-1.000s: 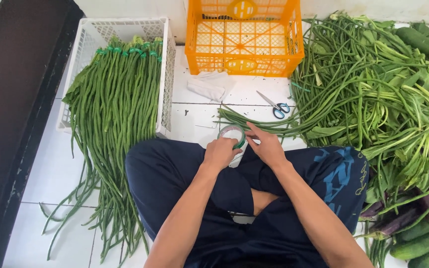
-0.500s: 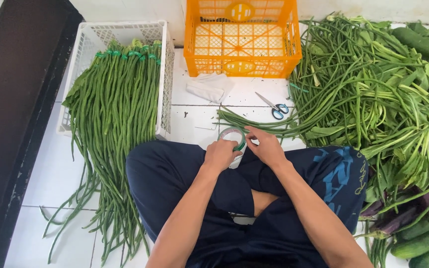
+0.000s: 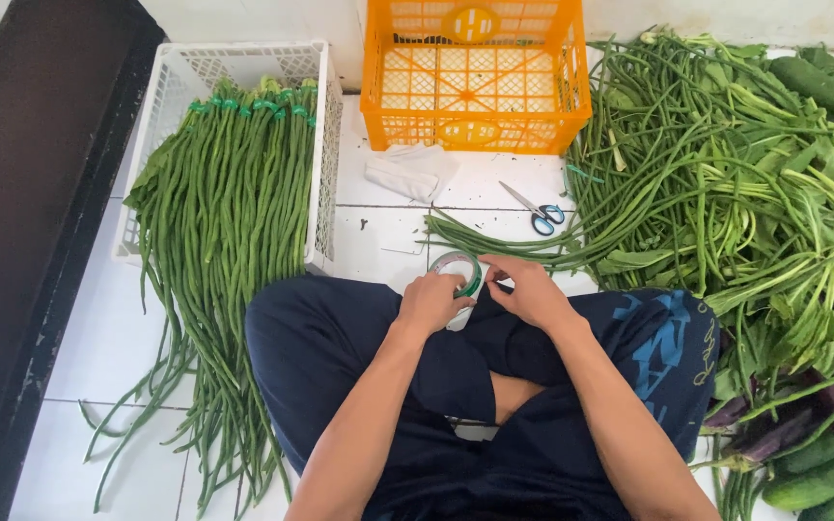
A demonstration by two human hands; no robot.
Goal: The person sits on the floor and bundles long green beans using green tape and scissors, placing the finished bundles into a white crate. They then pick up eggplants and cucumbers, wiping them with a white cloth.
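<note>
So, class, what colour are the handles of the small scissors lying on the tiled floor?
Blue, on the small scissors; head view.

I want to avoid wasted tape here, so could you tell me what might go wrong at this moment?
The green tape roll sits pinched between the left hand and right hand, so the free end may stick back. The loose long green beans beside them could shift apart. The blue-handled scissors lie out of easy reach.

The left hand (image 3: pixel 431 301) covers the near side of the tape roll (image 3: pixel 459 272), and the right hand (image 3: pixel 528 289) hides the tape's loose end. The far rim of the orange crate (image 3: pixel 475 77) and the right-hand vegetable pile (image 3: pixel 755 193) are cut off by the frame edges.
</note>
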